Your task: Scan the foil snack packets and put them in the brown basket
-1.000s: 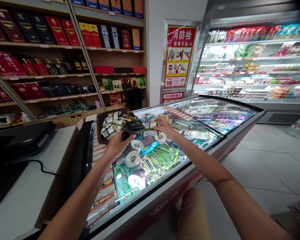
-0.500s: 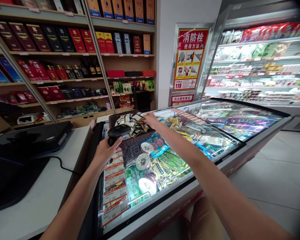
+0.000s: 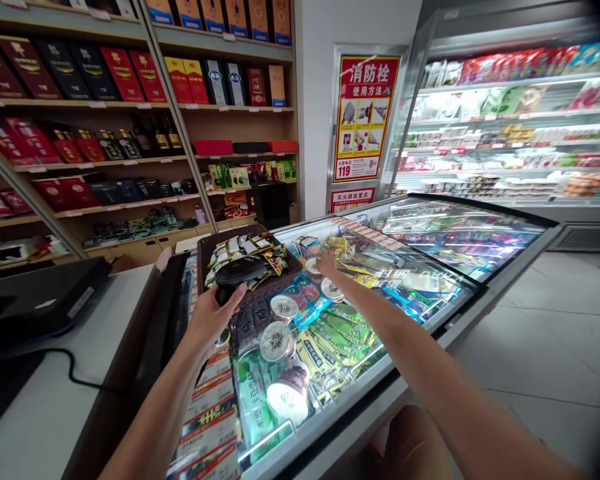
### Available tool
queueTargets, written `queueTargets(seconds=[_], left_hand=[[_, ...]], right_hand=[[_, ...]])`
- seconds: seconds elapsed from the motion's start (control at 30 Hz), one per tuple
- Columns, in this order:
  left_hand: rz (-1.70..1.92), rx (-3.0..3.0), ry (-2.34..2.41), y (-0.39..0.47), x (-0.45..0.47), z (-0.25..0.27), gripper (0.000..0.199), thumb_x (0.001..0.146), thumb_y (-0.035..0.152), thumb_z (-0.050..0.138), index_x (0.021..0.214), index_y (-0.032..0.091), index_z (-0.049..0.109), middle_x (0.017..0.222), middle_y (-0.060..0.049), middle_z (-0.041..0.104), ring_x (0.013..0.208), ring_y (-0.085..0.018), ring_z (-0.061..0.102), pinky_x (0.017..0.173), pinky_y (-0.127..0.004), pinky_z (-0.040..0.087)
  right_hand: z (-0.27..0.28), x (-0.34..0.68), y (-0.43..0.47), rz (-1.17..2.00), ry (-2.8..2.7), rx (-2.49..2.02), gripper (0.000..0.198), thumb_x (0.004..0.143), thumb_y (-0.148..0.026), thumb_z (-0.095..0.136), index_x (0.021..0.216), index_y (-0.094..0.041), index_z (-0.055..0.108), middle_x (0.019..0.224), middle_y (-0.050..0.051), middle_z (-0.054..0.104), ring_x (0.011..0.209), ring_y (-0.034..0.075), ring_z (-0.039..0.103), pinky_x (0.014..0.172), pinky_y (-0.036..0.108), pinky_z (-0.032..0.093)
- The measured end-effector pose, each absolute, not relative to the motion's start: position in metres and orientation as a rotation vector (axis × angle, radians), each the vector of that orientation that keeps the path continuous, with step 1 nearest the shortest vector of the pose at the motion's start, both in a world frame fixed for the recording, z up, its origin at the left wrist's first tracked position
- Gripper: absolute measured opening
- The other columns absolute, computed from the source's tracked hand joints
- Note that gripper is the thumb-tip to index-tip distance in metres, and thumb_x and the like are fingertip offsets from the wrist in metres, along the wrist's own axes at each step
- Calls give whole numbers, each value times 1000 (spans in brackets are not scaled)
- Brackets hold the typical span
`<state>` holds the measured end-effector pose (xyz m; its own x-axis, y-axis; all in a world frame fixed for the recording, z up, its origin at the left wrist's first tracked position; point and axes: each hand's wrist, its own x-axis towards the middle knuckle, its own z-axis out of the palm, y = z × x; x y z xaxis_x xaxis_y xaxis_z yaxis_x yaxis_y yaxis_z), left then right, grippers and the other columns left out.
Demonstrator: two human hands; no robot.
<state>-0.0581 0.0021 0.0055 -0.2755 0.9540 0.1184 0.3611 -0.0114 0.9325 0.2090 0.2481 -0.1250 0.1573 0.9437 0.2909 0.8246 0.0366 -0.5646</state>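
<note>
My left hand (image 3: 211, 313) grips a black barcode scanner (image 3: 240, 272) just in front of a brown wicker basket (image 3: 276, 283). The basket is full of small green and gold packets (image 3: 245, 250) and sits on the glass lid of a chest freezer (image 3: 420, 283). My right hand (image 3: 326, 262) stretches out to the right of the basket, low over the glass, with nothing in it. Below the glass near that hand lie round ice cream tubs (image 3: 284, 307) and coloured wrappers.
A white counter (image 3: 45, 400) with a black cabled device (image 3: 40, 300) is at my left. Wooden shelves of boxed goods (image 3: 130, 133) line the back wall. A red poster (image 3: 363, 117) and an open chilled case (image 3: 505, 120) stand at the right, above tiled floor (image 3: 555, 333).
My right hand held a packet in front of the scanner, carried it over the basket, and has come away to the right without it. My left hand drew the scanner back toward me.
</note>
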Motion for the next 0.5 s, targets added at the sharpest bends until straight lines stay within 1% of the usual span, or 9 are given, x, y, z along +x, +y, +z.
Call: queueTargets(seconds=[0.07,0.13,0.2,0.27,0.33,0.4,0.43,0.5], left_hand=[[1260,1387,1653,13,-52,1,54,59,67,75,79,18,64,69,-1,64,62,-16,58,55,-25,46],[1227,1404,1641,23,-48,-3,55,59,67,75,80,17,65,68,-1,63,63,-16,58,58,-26,48],[1218,1405,1642,31,-45,-6,57,57,69,75,78,18,65,66,0,61,62,-16,57,59,-27,49],[1217,1408,1653,36,-44,-8,57,55,70,75,75,18,64,62,1,58,61,-17,56,58,-27,49],[1228,1417,1656,39,-44,-9,55,56,69,76,72,18,64,62,1,58,60,-16,55,59,-27,48],[1240,1428,1661,40,-44,-10,52,58,67,76,72,18,64,63,1,58,60,-15,55,60,-27,49],[1236,1429,1666,40,-45,-10,52,59,67,76,72,18,65,63,1,59,59,-15,54,60,-27,49],[1212,1429,1673,39,-46,-11,52,59,67,76,73,18,65,64,1,59,59,-15,55,59,-27,48]], right_hand=[[-138,206,257,209,-1679,-1848,39,87,-13,46,123,-5,58,130,24,55,126,34,47,108,45,35],[-144,200,270,177,-1715,-1852,46,90,-16,43,135,-9,51,143,22,47,134,34,41,111,46,32],[-145,194,288,120,-1811,-1798,54,93,-21,42,146,-12,41,157,17,31,143,35,29,115,48,26],[-144,191,307,56,-1936,-1705,62,94,-29,44,153,-15,31,164,13,16,150,33,15,118,48,19],[-143,190,325,17,-2032,-1622,69,94,-36,46,156,-14,24,166,11,10,152,31,7,120,46,15],[-143,190,340,40,-2063,-1609,73,94,-42,48,156,-14,22,165,13,12,152,30,7,120,44,15],[-143,190,345,69,-2055,-1627,74,94,-45,48,156,-13,23,164,14,17,152,31,11,120,43,16],[-143,191,351,121,-2023,-1674,73,94,-49,49,153,-13,30,158,18,31,147,32,24,117,44,21]])
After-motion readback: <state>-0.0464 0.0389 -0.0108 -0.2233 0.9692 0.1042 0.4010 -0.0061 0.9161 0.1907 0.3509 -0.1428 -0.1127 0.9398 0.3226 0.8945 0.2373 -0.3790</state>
